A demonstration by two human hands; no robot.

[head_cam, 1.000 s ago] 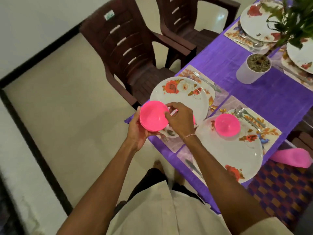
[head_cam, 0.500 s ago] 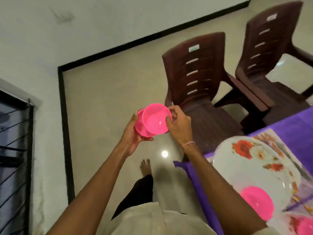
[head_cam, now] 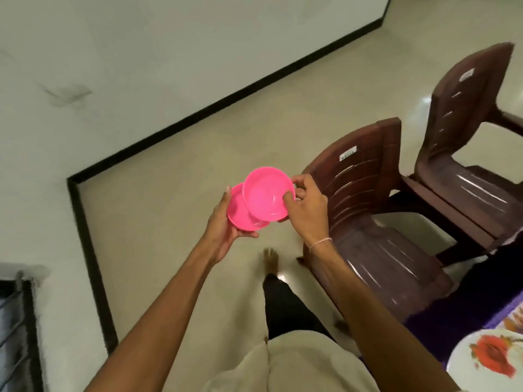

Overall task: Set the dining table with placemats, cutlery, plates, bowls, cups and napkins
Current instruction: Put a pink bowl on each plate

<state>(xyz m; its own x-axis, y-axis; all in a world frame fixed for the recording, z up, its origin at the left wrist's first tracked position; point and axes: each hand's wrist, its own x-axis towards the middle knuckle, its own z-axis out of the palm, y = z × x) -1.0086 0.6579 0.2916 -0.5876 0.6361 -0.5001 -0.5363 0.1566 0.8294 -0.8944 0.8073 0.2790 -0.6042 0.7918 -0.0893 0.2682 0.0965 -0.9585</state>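
Both hands are raised over the floor (head_cam: 169, 222), away from the counter (head_cam: 441, 318), whose purple-covered corner shows only at the lower right of the view. The two pink bowls are off the counter and held in the air to the left of the near chair (head_cam: 368, 222).

The left hand (head_cam: 223, 230) cups the lower pink bowl (head_cam: 236, 215) from below and behind, with its thumb along the bowl's bottom edge and its fingers reaching up behind the bowl's far side. The upper pink bowl (head_cam: 266, 195) is tilted with its opening toward the camera; it sits partly inside the lower one and overlaps its right side. The right hand (head_cam: 308, 210) pinches this upper bowl at its right rim, thumb inside the bowl and curled fingers outside it. A thin bracelet (head_cam: 321, 241) circles the right wrist.

A second chair (head_cam: 467, 137) stands just beyond the first. At the counter's near corner, part of a white plate (head_cam: 486, 360) with a red flower lies beside a patterned placemat (head_cam: 510, 323). A bare foot (head_cam: 270, 261) is planted on the floor below the hands.
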